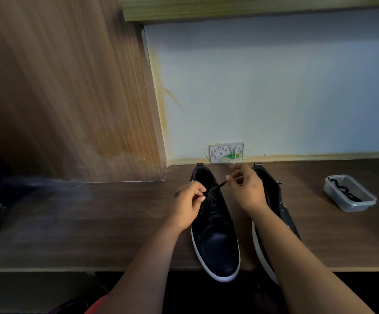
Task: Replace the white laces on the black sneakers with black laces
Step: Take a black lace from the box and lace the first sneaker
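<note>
Two black sneakers with white soles stand side by side on the wooden desk, toes toward me. The left sneaker [215, 241] carries a black lace [215, 189] threaded through its eyelets. My left hand [187, 206] pinches one part of that lace over the shoe's tongue. My right hand [245, 189] pinches the lace's other end and holds it up and to the right. The right sneaker [281, 207] lies partly under my right forearm; its lacing is hidden. No white lace shows.
A clear plastic tub [349, 193] with a black lace inside sits at the right of the desk. A white wall socket plate [227, 152] is behind the shoes. A wooden panel [70, 98] rises at the left. Both toes overhang the desk's front edge [70, 268].
</note>
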`<action>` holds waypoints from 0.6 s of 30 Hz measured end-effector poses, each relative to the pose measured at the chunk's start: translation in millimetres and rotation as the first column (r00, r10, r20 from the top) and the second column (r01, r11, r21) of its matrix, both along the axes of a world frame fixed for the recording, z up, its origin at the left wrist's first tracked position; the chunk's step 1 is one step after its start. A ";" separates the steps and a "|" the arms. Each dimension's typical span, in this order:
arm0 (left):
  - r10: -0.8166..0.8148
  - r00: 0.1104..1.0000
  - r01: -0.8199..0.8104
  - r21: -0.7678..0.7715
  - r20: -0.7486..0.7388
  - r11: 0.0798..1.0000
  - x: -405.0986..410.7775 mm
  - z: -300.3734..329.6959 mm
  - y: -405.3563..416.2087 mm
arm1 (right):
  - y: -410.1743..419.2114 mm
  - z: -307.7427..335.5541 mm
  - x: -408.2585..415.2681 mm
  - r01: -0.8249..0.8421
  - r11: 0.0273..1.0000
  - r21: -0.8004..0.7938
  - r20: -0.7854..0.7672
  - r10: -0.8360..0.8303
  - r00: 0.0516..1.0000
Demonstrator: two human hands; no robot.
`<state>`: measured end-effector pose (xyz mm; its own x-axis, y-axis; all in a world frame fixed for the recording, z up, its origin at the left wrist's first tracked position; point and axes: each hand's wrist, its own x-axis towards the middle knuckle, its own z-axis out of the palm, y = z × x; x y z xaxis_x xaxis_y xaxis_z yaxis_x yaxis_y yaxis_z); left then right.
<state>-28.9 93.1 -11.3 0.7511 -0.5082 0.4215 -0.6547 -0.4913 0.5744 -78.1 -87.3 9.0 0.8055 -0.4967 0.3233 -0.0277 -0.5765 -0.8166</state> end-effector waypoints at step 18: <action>0.108 0.947 -0.211 0.330 0.303 0.920 -9.9 19.2 -0.8 | 20.2 3.4 -25.2 -0.258 0.733 -0.629 -0.324 0.054 0.944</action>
<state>-38.7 92.3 7.9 0.7158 -0.5449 0.4367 -0.6561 -0.7389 0.1533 -103.3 -67.1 12.4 0.9547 -0.1018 0.2798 -0.0441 -0.9777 -0.2052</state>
